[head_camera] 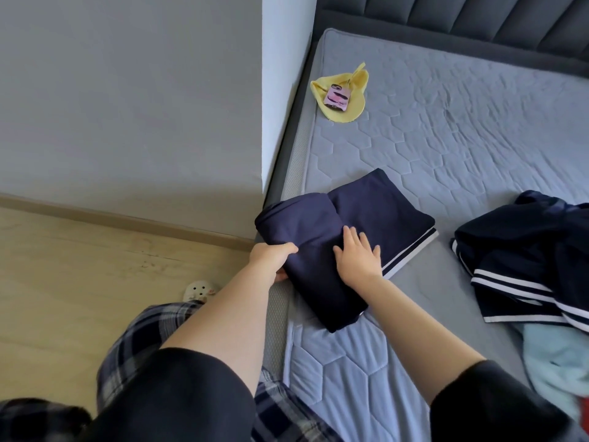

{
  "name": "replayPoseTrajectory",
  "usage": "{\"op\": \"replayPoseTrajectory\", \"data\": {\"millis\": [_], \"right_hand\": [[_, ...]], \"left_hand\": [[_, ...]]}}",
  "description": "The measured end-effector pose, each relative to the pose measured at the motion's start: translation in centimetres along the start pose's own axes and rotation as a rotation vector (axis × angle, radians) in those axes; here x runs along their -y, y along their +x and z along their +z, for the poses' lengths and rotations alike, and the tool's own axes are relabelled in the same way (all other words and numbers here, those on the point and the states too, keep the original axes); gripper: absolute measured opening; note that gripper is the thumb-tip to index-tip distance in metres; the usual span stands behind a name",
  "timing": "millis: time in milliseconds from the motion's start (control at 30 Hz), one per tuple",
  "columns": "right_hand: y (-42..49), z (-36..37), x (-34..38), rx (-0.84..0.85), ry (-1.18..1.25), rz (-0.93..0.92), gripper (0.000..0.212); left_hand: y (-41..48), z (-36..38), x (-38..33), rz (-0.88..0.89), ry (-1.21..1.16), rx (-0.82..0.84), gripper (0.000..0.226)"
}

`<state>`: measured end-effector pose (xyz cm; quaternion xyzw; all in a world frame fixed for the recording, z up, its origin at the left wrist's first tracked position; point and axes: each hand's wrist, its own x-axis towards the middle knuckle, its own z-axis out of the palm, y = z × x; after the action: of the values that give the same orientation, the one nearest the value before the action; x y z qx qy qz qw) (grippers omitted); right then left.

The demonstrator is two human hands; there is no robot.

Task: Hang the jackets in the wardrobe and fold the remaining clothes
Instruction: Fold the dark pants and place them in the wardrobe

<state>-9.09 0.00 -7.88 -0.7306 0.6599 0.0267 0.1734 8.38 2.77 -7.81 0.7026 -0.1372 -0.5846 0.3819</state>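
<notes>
Head view, nearest first: plaid trousers point(143, 323) down low. Then left hand point(274, 255) curled round the left edge of the folded navy garment point(376, 208), gripping it. Right hand point(358, 255) flat on top, fingers straight and spread. All at the mattress point(446, 138) near corner. Striped clothes heap point(526, 250) off right. Way back, yellow cloth point(358, 87) under a pink phone point(337, 97).

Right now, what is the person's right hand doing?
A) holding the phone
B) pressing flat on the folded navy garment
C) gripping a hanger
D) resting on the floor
B: the right hand lies flat, fingers straight, on the folded navy garment on the mattress, while the left hand grips the garment's near edge.
</notes>
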Motion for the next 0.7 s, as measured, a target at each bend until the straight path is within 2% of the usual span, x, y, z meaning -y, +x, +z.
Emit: {"op": "replayPoseTrajectory", "data": {"millis": [100,133,267,333,400,500,533,633,700], "right_hand": [[-2.1,-0.7,2.0,-0.260,-0.036,-0.120,0.063],[-3.3,-0.4,2.8,-0.280,-0.036,-0.163,0.068],[-7.1,1.9,4.4,-0.048,-0.238,-0.143,0.100],[-7.3,2.2,4.3,-0.020,-0.294,-0.115,0.102],[-6.9,1.9,4.4,-0.053,-0.284,-0.137,0.088],[-5.9,0.3,4.2,-0.091,-0.134,-0.211,0.046],[-5.7,-0.6,4.1,-0.078,-0.066,-0.210,0.038],[-5.0,-3.3,3.5,-0.008,0.113,-0.218,0.026],[-4.6,-4.6,3.0,0.043,0.311,-0.240,0.010]], "left_hand": [[0.0,-0.3,-0.1,0.017,-0.020,0.004,0.039],[-0.1,-0.4,-0.2,0.016,-0.026,0.010,0.038],[-0.3,-0.5,-0.4,-0.037,-0.028,0.008,0.044],[-0.4,-0.7,-0.3,-0.036,-0.029,0.010,0.044],[-0.5,-0.9,-0.2,-0.014,-0.025,0.007,0.041],[-1.0,-1.0,-0.5,0.000,-0.062,0.004,0.029],[-1.2,-1.0,-0.7,-0.004,-0.096,0.005,0.032],[-1.0,-1.5,-1.2,-0.034,-0.317,-0.007,0.062],[-0.7,-2.1,-1.3,-0.053,-0.419,-0.036,0.065]]}}
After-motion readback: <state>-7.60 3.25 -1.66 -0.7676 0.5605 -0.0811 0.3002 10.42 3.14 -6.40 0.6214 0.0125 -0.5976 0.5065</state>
